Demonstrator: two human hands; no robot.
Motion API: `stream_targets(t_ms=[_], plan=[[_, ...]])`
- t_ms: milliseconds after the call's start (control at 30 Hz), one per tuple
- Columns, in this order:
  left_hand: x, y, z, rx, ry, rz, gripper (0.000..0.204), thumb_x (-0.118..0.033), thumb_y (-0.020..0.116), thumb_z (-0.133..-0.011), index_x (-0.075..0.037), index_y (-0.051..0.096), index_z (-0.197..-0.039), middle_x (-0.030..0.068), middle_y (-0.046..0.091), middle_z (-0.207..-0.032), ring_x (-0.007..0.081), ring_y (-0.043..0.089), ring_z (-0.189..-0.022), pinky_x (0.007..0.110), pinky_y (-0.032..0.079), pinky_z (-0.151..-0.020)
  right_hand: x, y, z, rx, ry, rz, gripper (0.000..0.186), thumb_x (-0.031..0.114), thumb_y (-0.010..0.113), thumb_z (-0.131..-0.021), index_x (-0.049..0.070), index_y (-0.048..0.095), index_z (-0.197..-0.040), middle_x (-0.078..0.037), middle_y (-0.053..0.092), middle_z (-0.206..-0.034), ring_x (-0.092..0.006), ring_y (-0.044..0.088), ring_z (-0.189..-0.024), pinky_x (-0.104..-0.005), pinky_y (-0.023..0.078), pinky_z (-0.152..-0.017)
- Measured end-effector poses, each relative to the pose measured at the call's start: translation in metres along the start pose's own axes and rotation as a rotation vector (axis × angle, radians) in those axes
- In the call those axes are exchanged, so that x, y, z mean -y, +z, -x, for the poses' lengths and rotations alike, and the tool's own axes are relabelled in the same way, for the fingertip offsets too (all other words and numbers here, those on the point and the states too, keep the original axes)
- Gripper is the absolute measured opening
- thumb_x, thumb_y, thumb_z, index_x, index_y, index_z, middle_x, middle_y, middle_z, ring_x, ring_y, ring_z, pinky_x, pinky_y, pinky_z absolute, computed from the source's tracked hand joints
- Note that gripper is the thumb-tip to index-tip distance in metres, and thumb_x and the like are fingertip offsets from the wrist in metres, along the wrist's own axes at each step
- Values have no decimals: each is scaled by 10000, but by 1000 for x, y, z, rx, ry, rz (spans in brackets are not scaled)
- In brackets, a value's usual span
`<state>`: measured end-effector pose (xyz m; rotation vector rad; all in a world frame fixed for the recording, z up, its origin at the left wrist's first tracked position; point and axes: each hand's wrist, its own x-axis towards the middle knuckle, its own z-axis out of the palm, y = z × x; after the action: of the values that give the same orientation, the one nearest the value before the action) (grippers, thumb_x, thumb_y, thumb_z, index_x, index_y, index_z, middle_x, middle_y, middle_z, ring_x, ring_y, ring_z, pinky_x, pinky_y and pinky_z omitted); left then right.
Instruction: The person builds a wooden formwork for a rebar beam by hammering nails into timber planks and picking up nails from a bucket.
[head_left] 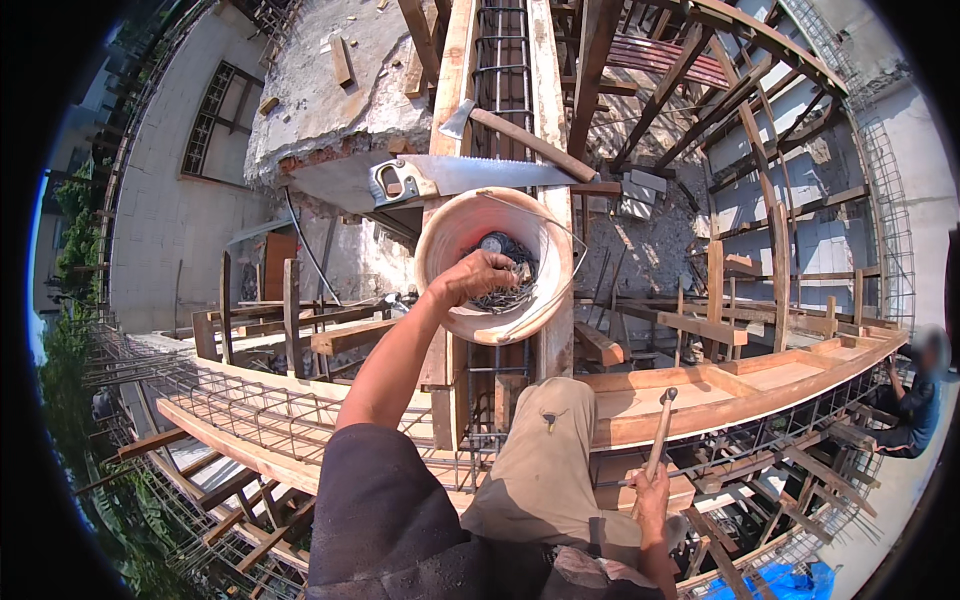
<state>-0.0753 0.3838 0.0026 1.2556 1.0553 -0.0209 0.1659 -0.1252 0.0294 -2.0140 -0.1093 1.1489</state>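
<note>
My left hand (pixel 478 277) reaches into a pale, worn bucket (pixel 437 310), its fingers curled over a heap of dark nails (pixel 500 298) at the bottom. Whether a nail is between those fingers I cannot make out. A small roundish grey item (pixel 493 243) lies by the nails. Down at the right, beside my knee, my right hand (pixel 652 492) is wrapped round the wooden handle of a hammer (pixel 662 430), its head pointing up. Just beyond the bucket lie a handsaw (pixel 480 173) and a hatchet (pixel 530 143) with a wooden handle, across the formwork boards.
The bucket sits on a narrow timber form (pixel 550 75) with rebar inside. Curved timber forms (pixel 740 385) run to both sides, the left one holding a rebar cage (pixel 270 405). Props and open drops lie around. Another person (pixel 912 405) is at the far right.
</note>
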Motion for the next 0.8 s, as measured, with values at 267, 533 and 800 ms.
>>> stream_targets(t_ms=[267, 533, 800], plan=[[3, -11, 21, 6, 65, 404, 143, -151, 677, -932, -69, 635, -1042, -3, 638, -829, 51, 451, -605, 212, 387, -561, -14, 4, -9, 29, -1, -48, 259, 24, 661, -894, 6, 513, -1106, -78, 589, -807, -174, 620, -691, -319, 553, -669], [-10, 1, 28, -35, 63, 637, 136, -99, 635, -966, -84, 596, -1096, 80, 740, -959, 56, 476, -530, 171, 361, -428, -17, 0, -9, 30, -26, -58, 291, 42, 682, -887, 14, 510, -1119, -70, 581, -829, -168, 628, -699, -321, 571, -672], [-3, 3, 29, -92, 63, 590, 196, -143, 673, -949, -48, 636, -1116, 30, 670, -873, 67, 475, -562, 218, 384, -490, -16, -2, -3, 12, -66, -85, 278, 61, 673, -886, 25, 505, -1106, -63, 578, -808, -163, 622, -687, -311, 542, -637]])
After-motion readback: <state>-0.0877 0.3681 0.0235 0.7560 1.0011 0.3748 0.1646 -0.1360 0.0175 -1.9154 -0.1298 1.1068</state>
